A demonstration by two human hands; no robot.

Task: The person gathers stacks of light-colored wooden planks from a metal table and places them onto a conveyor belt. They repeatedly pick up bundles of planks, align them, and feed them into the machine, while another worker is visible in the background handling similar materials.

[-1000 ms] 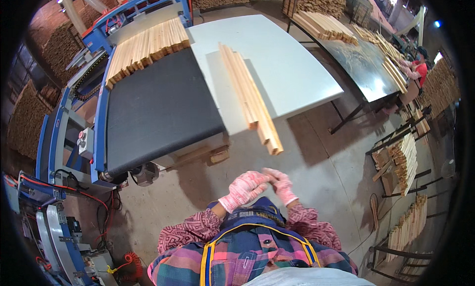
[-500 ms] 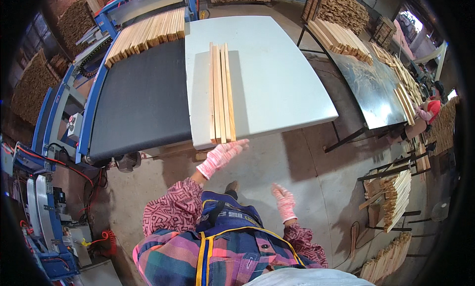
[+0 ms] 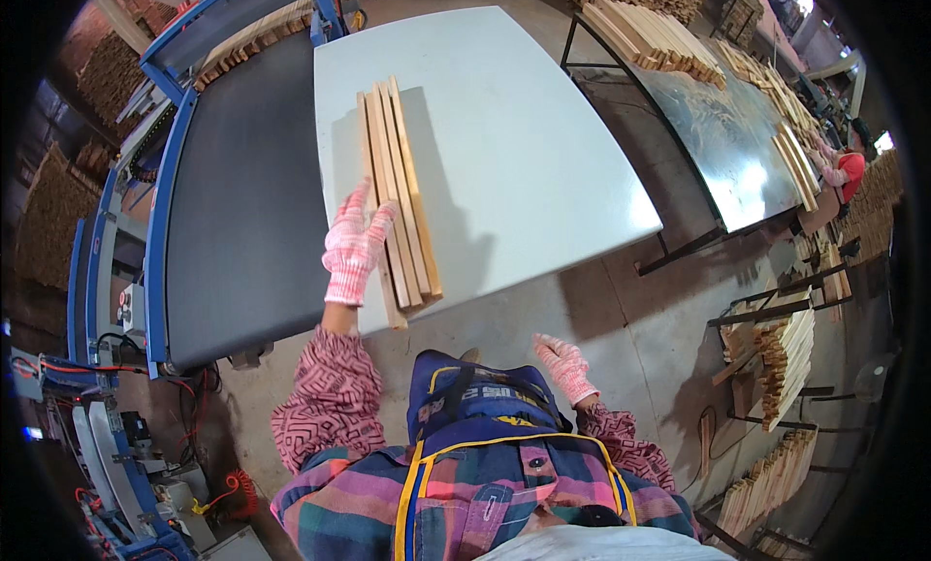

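Observation:
Several pale wooden strips (image 3: 404, 202) lie side by side along the left part of a white tabletop (image 3: 504, 154), slanted, with their near ends jutting past its front edge. My left hand (image 3: 355, 251), in a pink and white knit glove, grips the bundle from its left side, with fingers over the leftmost strips. Part of those strips is hidden beneath the glove. My right hand (image 3: 565, 369), gloved alike, hangs over the floor in front of the table. Its fingers are stretched out and hold nothing.
A black conveyor belt (image 3: 242, 202) adjoins the table's left side, carrying a row of strips (image 3: 254, 39) under a blue machine frame (image 3: 155, 71). To the right, a metal table (image 3: 708, 144) holds more strips, with another person (image 3: 850, 173) at its end. Racks of strips (image 3: 784, 367) stand lower right.
My left hand has moved from the strips' near ends up along their left side and taken hold. The bundle has turned aslant and come nearer. The conveyor's row sits deeper under the frame.

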